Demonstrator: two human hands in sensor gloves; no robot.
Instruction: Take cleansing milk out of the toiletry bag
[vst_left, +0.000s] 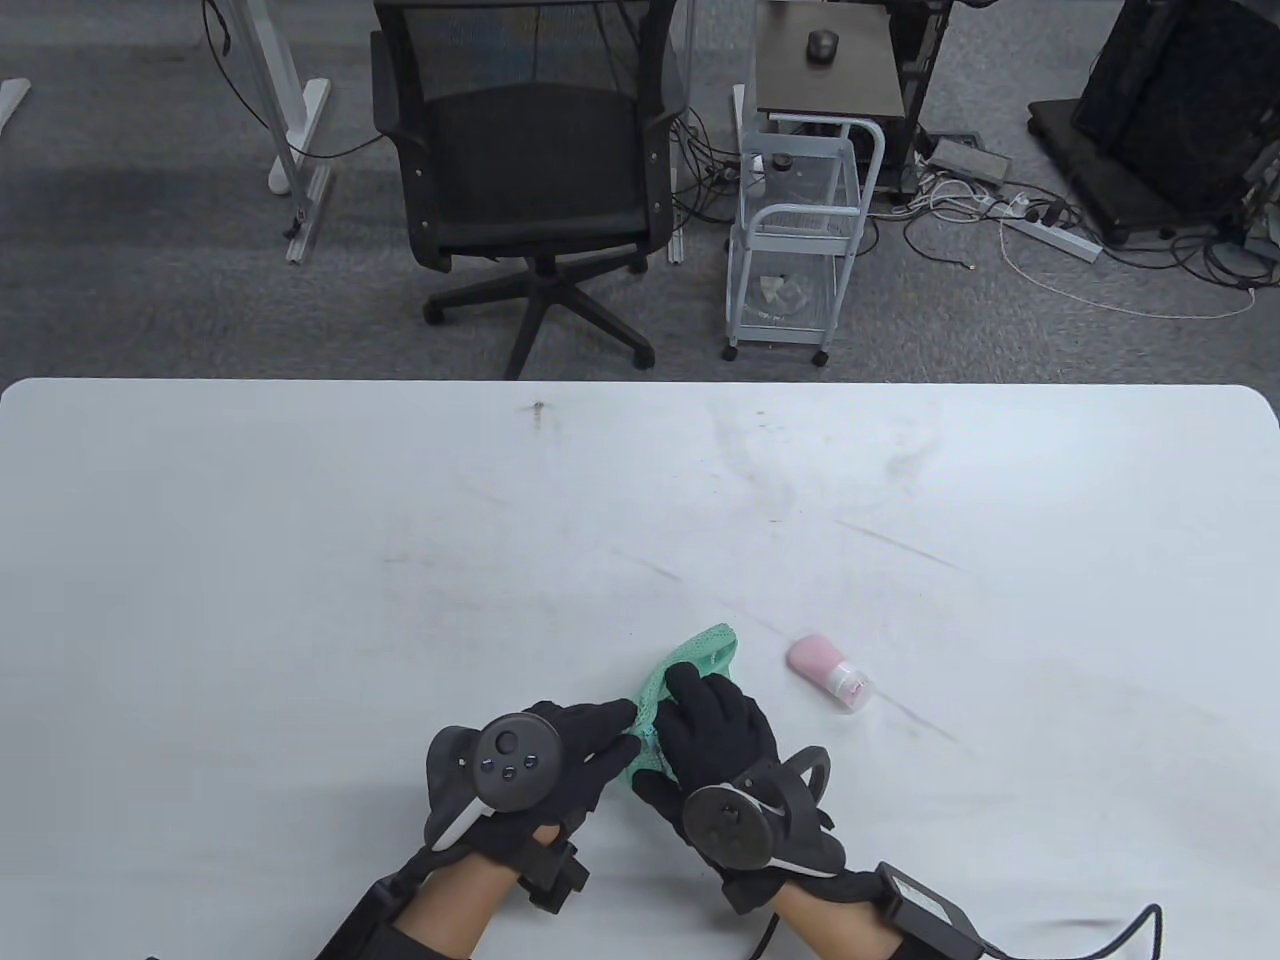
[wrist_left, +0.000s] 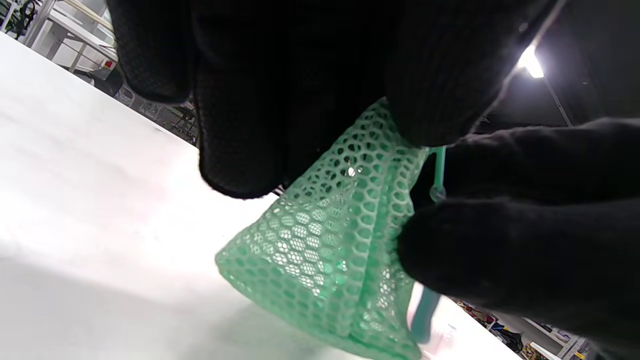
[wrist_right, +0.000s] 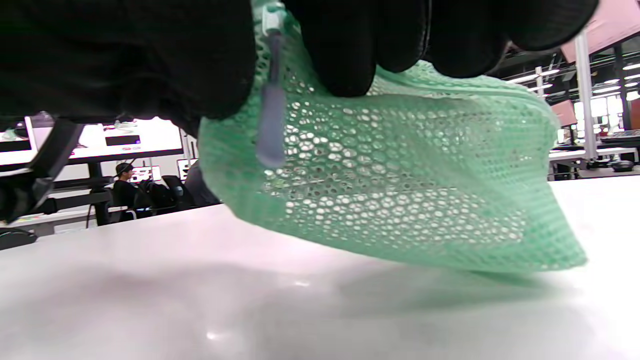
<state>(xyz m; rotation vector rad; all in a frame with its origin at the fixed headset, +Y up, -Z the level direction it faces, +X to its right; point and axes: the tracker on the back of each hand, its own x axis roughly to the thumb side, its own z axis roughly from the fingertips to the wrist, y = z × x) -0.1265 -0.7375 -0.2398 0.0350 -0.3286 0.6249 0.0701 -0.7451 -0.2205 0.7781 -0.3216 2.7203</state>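
Pink cleansing milk (vst_left: 829, 673) (lying flat), right of right hand (vst_left: 712, 735)

A white table (vst_left: 400, 560), scuffed with grey marks, is seen across the near half of the scene. Beyond its far edge, a black mesh office chair (vst_left: 530, 170) is placed on grey carpet. To its right a white wire trolley (vst_left: 800, 235) is found, with cables and a power strip (vst_left: 1050, 235) spread further right.

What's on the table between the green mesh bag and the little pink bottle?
Nothing: in the table view, only bare white table separates the green mesh bag from the pink bottle.
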